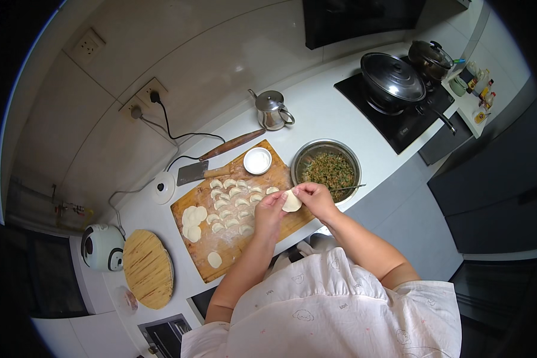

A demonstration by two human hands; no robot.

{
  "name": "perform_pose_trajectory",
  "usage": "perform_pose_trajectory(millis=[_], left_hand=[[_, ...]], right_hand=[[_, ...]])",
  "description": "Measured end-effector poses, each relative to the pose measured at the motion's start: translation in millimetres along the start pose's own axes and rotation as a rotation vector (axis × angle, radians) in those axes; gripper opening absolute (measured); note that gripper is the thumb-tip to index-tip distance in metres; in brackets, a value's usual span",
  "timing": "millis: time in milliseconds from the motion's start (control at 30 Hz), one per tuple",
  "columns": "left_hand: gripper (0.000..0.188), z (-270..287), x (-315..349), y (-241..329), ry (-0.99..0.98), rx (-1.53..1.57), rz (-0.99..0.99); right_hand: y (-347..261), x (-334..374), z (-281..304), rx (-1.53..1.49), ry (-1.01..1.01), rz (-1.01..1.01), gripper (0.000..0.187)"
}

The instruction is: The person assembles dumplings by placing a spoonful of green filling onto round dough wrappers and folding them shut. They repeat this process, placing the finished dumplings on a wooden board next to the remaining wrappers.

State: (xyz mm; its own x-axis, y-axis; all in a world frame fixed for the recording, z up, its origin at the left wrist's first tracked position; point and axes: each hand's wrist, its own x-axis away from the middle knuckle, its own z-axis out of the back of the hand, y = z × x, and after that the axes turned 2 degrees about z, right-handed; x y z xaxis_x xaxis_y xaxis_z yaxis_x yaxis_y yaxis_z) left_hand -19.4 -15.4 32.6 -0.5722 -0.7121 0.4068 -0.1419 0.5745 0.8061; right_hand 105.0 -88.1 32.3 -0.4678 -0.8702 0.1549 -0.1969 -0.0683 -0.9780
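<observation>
Between my two hands is a pale dumpling wrapper, held up over the right edge of the wooden board. My left hand pinches its left side, and my right hand grips its upper right edge. Whether filling lies inside cannot be made out. Rows of folded dumplings cover the middle of the board. Flat round wrappers overlap at its left, with a single wrapper nearer me. Just beyond my right hand stands a steel bowl of chopped green and brown filling, a thin utensil handle across its rim.
A small white bowl of flour, a cleaver and a rolling pin lie toward the back. Behind them stands a steel kettle. A lidded wok sits on the cooktop. At left are a round slatted tray and a rice cooker.
</observation>
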Motion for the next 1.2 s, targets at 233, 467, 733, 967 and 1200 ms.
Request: perform_pose_trajectory(millis=[233,467,733,967,1200], left_hand=[[0.015,0.4,-2.2,-1.3,0.037,0.090,0.010],[0.018,3.8,-3.0,-0.7,-0.019,0.040,0.001],[0.019,4.3,-8.6,2.4,0.063,0.095,0.013],[0.017,7.8,-7.5,0.6,0.037,0.198,0.051],[0.013,15.4,-7.1,-12.1,-0.130,-0.019,0.233]], right_hand=[[-7.5,0.1,-7.3,-0.123,0.029,-0.043,0.017],[1.5,-8.0,-4.3,0.003,-0.025,0.025,0.018],[-2.3,0.8,-3.9,-0.217,-0.003,-0.119,0.018],[9.1,-3.2,-1.5,-0.140,0.032,-0.119,0.015],[-1.3,3.6,14.3,-0.026,-0.021,-0.092,0.020]])
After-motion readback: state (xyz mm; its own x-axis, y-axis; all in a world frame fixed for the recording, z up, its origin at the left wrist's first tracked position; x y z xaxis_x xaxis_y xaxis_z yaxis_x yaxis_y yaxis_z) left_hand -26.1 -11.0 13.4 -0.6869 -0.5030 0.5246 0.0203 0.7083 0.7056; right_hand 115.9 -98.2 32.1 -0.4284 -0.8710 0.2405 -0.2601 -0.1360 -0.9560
